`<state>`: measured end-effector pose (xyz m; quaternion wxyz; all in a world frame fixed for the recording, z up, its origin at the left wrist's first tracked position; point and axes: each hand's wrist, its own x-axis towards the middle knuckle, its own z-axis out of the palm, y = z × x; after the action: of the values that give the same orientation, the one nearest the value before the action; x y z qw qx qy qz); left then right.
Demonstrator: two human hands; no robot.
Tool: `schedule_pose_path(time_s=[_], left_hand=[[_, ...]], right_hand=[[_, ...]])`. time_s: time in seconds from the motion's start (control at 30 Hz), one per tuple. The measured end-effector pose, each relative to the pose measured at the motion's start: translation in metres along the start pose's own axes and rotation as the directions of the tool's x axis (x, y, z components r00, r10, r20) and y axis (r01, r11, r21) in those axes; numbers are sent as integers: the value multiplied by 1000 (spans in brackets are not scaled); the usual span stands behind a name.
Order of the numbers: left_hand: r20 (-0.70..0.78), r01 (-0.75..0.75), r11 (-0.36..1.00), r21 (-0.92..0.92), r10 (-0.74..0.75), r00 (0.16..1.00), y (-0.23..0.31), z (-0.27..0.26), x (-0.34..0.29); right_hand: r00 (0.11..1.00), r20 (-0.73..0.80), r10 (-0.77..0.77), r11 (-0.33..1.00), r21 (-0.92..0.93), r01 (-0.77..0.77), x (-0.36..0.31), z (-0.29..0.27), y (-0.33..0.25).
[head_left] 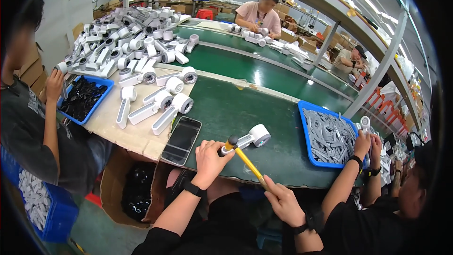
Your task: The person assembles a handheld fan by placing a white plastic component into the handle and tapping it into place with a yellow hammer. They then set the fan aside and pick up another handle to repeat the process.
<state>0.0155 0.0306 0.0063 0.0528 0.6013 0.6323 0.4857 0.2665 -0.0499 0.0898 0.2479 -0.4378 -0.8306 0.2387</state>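
My left hand (210, 161) is closed around the handle end of a white handheld fan (260, 135), which lies on the green tabletop with its round head pointing away to the right. In my right hand (285, 201) is a small hammer (249, 164) with a yellow handle. Its yellow and black head is over the fan's handle end, close to my left fingers. Whether the hammer touches the fan I cannot tell. A dark phone (182, 140) lies left of my left hand. Several more white fans (172, 112) lie beyond it on a pale board.
A big heap of white fans (137, 35) stands far left, near a blue tray of black parts (109, 85). At right is a blue tray of grey strips (306, 148). People sit on both sides and across the green conveyor (222, 59). An open cardboard box (113, 198) stands below left.
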Motion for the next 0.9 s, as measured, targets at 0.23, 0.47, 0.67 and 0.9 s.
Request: schedule_pose_path(time_s=[0.23,0.47,0.67,0.9], left_hand=[[24,17,1000,-1,-17,1000,1,1,-6],[12,-12,1000,-15,13,1000,4,-5,-2],[32,12,1000,1,-12,999,1,0,-2],[34,-11,1000,0,11,999,2,1,-1]], right_hand=[[998,-30,48,999,3,-48,-6,-4,-8],[990,-128,66,998,19,-64,-6,-9,8],[985,-159,63,997,64,-53,-3,-8,2],[984,-134,118,992,-26,-122,-6,-11,5]])
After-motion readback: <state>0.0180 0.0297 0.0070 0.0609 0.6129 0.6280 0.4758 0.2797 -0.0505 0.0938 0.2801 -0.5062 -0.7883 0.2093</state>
